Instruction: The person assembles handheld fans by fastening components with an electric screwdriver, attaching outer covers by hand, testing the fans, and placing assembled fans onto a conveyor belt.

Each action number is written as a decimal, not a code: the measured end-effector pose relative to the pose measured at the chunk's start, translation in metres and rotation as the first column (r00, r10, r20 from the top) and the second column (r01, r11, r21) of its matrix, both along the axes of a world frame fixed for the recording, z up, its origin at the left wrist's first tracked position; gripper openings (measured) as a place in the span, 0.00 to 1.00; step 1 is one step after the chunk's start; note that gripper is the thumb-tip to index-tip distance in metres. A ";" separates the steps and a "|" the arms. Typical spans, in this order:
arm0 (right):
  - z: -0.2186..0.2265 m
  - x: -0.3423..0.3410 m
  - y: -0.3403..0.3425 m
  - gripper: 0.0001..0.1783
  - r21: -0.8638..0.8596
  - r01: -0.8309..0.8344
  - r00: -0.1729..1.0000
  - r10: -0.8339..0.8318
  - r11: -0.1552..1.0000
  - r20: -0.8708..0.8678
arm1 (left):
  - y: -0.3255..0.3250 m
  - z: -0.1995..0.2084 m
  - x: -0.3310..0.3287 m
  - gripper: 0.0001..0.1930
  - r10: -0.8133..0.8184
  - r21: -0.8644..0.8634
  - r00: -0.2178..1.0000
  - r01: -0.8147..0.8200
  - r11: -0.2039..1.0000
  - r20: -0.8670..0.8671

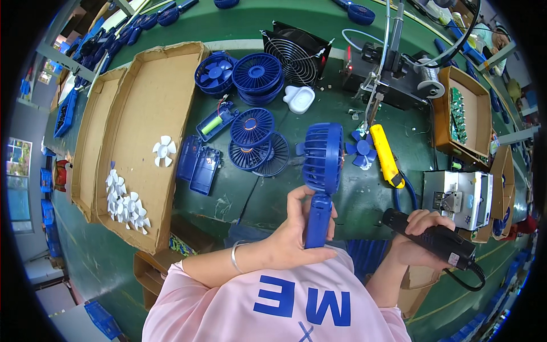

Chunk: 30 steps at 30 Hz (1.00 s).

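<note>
My left hand [293, 236] is wrapped round the handle of a blue handheld fan [322, 159], holding it upright in front of my chest with its caged head at the top. In my right hand [419, 248] is a black corded electric screwdriver [444, 240], its nose pointing left toward the fan; the two are apart. Just beyond the fan lie a loose blue fan blade [361, 149] and a yellow utility knife [386, 157]. To the fan's left are several blue round grilles [252, 127] and open blue handle shells [203, 170].
Cardboard trays [154, 85] stand at left, with white fan blades [126, 205] inside. A black square fan [296, 52], a white dish [298, 99] and a soldering machine with a solder spool [430, 80] stand farther back. At right are a box [477, 108] of circuit boards and a white metal device [458, 196].
</note>
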State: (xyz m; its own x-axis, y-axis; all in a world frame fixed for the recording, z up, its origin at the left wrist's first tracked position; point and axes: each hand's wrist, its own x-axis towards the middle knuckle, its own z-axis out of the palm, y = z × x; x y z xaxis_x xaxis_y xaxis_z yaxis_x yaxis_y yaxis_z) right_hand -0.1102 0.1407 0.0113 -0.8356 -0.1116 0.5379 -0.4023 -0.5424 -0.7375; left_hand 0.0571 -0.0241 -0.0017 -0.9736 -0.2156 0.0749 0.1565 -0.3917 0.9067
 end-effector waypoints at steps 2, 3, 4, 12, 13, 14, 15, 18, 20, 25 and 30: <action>0.001 0.000 0.000 0.47 0.005 0.000 1.000 0.000 1.000 0.013 | 0.000 -0.001 0.001 0.48 -0.002 0.009 1.000 0.002 1.000 0.007; 0.001 0.000 0.000 0.47 0.008 -0.002 1.000 0.002 1.000 0.014 | 0.000 -0.001 0.001 0.48 -0.008 0.016 1.000 0.008 1.000 0.013; 0.001 0.000 0.000 0.47 0.010 -0.004 1.000 0.004 1.000 0.015 | 0.000 -0.001 0.001 0.48 -0.006 0.017 1.000 0.006 1.000 0.014; 0.006 0.005 0.000 0.41 0.269 0.204 0.977 -0.214 0.941 0.009 | -0.002 0.007 0.002 0.40 -0.052 0.080 0.994 0.045 0.996 0.094; 0.000 -0.003 0.012 0.32 0.487 0.325 0.945 -0.251 0.811 -0.211 | -0.003 0.006 0.003 0.40 -0.055 0.080 0.994 0.048 0.996 0.092; -0.003 -0.011 0.031 0.28 0.618 0.277 0.956 -0.148 0.736 -0.252 | -0.004 0.004 0.007 0.39 -0.003 -0.046 0.995 0.008 0.999 0.102; -0.004 -0.011 0.048 0.25 0.736 0.242 0.960 -0.044 0.633 -0.278 | -0.005 0.003 0.008 0.37 0.043 -0.169 0.994 -0.025 0.985 0.103; -0.019 -0.015 0.066 0.27 0.591 0.364 0.931 -0.285 0.720 -0.226 | -0.009 0.007 0.011 0.35 0.130 -0.371 0.976 -0.056 0.927 0.177; -0.021 -0.016 0.063 0.26 0.516 0.371 0.912 -0.407 0.772 -0.048 | -0.007 0.007 0.008 0.34 0.145 -0.458 0.967 -0.033 0.888 0.212; -0.019 -0.020 0.025 0.26 0.308 -0.052 0.784 -0.152 0.950 0.601 | -0.006 0.009 0.007 0.34 0.172 -0.490 0.965 -0.055 0.870 0.197; -0.014 -0.023 0.020 0.32 0.236 -0.349 0.691 0.079 0.907 0.719 | -0.013 0.019 0.007 0.33 -0.007 -0.278 0.959 0.089 0.956 0.283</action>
State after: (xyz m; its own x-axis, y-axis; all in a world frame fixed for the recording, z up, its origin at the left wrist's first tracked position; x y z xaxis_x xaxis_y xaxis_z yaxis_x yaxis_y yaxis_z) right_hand -0.1331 0.1610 -0.0023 -0.8789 -0.3898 -0.2749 0.3783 -0.2185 -0.8995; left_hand 0.0637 -0.0367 0.0171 -0.9731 -0.1777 -0.1467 -0.1282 -0.1112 0.9855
